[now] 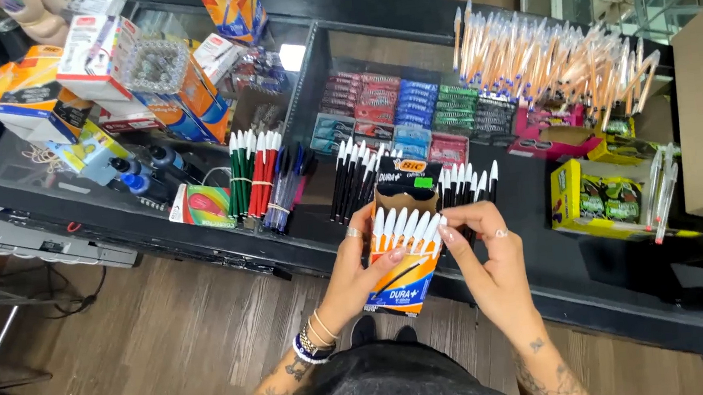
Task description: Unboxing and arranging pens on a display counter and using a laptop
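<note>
Left hand [359, 266] clamps open pen box [403, 275] upright off counter's near edge [199, 240] — right hand [488, 253] pinches white caps [407, 225], keeping row level.

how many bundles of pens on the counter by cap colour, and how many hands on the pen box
Green-capped bundles: 1
Red-capped bundles: 1
Blue-capped bundles: 1
Total: 3 bundles

Hands on the open pen box: 2, the left hand and right hand
</note>
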